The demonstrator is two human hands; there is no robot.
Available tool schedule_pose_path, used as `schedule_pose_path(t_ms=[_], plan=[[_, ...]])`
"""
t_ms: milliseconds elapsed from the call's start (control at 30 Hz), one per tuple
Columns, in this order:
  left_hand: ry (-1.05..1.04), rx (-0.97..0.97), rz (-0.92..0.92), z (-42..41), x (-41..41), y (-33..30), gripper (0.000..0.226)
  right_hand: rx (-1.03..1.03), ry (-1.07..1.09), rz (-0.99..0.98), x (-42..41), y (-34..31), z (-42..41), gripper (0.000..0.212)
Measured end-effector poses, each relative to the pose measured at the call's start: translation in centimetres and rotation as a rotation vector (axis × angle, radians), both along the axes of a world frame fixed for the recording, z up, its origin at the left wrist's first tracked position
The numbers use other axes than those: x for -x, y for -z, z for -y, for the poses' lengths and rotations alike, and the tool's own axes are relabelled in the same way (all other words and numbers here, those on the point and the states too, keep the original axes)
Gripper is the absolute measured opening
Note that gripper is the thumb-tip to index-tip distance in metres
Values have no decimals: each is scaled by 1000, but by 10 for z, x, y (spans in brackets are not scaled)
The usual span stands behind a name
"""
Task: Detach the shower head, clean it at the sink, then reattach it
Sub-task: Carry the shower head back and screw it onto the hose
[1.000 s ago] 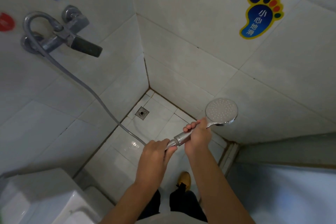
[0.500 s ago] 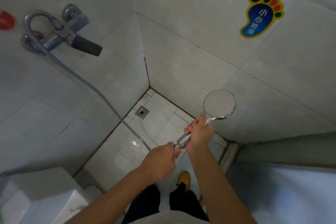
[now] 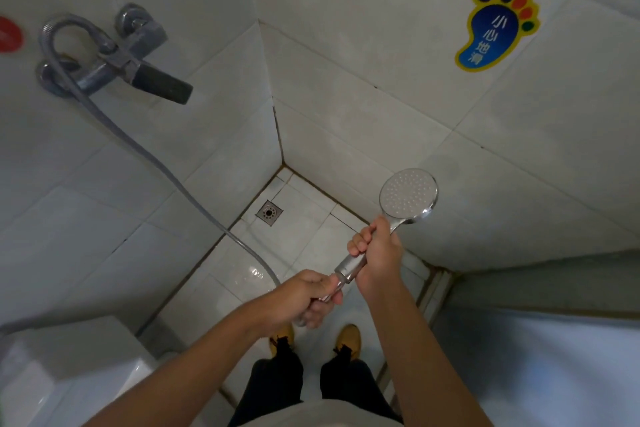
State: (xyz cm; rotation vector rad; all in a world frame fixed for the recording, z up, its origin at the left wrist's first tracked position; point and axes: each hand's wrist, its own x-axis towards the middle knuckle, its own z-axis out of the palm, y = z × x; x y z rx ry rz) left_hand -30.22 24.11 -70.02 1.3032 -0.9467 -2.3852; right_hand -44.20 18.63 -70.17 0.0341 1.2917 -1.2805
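Note:
The chrome shower head points its round spray face up at me, above the shower floor. My right hand grips its handle just below the head. My left hand grips the metal nut where the grey hose joins the bottom of the handle. The hose runs from there up and left to the wall mixer tap, which has a dark lever.
A floor drain sits in the tiled corner. A blue foot-shaped sticker is on the right wall. A white toilet tank stands at the lower left. My yellow shoes stand on wet floor tiles.
My left hand has shifted right along the hose end and turned at the joint. The shower head has risen slightly and tilted more upright in my right hand.

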Motion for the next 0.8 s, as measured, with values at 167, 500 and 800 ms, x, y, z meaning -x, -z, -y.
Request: schedule_pose_path(t_ms=[167,500,800], plan=[[-81,-278,-317,0,-4,7,33,-17,-8,51,1,-2,3,32],[38,156,289,-6,11,0,43,-103,56,-151,-2,-1,1,23],[369,869,943,-14,22,0,29,-142,154,-273,-4,-2,4,18]])
